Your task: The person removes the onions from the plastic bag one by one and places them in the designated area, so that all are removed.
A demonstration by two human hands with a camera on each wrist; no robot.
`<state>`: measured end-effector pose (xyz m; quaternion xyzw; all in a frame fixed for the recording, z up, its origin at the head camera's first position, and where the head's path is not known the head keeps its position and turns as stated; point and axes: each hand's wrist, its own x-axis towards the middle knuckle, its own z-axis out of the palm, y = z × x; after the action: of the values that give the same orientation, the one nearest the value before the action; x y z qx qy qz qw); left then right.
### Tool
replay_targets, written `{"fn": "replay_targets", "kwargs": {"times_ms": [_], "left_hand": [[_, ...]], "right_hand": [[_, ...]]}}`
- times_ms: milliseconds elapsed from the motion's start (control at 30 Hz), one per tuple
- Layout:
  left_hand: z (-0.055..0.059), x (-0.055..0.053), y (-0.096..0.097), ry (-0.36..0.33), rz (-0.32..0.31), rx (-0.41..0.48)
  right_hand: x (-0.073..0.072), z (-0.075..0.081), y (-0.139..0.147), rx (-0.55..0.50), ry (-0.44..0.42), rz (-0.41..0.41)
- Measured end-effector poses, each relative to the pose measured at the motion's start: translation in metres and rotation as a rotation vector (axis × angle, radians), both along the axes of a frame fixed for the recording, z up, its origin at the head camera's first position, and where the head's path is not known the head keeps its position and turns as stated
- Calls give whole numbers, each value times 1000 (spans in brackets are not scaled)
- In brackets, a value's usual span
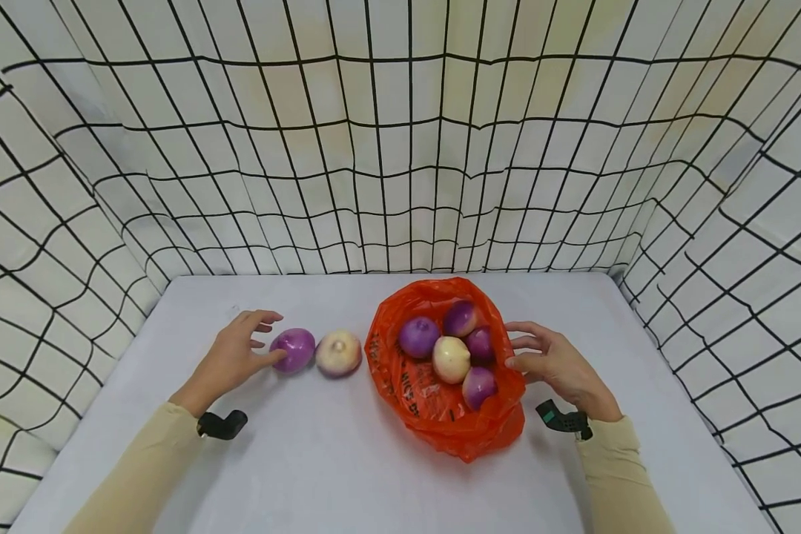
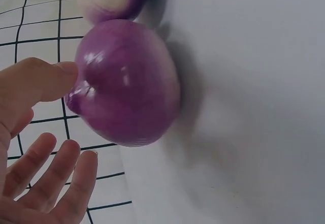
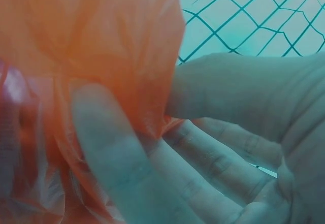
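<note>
On the white table, a purple onion (image 1: 294, 350) lies beside my left hand (image 1: 236, 361). The left thumb reaches to the onion (image 2: 124, 84) near its pointed end, while the other fingers stand apart from it, loosely bent. A pale onion with a purple tinge (image 1: 338, 353) sits just right of the purple one. To the right stands a red plastic bag (image 1: 400, 415), its mouth spread wide, with several purple onions and a pale onion (image 1: 451, 360) inside. My right hand (image 1: 555, 363) pinches the bag's right rim between thumb and fingers; thin plastic (image 3: 137, 46) partly covers these fingers.
Black netting (image 1: 410, 148) over white walls encloses the back and both sides of the table (image 1: 320, 460). Small dark devices are strapped to both wrists, at the ends of beige sleeves (image 1: 150, 460).
</note>
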<state>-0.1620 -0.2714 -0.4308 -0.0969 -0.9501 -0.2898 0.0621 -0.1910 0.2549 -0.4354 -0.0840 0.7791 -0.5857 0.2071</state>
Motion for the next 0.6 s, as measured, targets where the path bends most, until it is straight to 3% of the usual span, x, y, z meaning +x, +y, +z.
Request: {"fn": "replay_targets", "kwargs": {"times_ms": [300, 600], "left_hand": [[14, -5, 6, 5, -15, 13], [30, -15, 37, 77, -97, 92]], "right_hand": [[-1, 0, 2, -9, 16, 2], [0, -1, 3, -4, 15, -6]]}}
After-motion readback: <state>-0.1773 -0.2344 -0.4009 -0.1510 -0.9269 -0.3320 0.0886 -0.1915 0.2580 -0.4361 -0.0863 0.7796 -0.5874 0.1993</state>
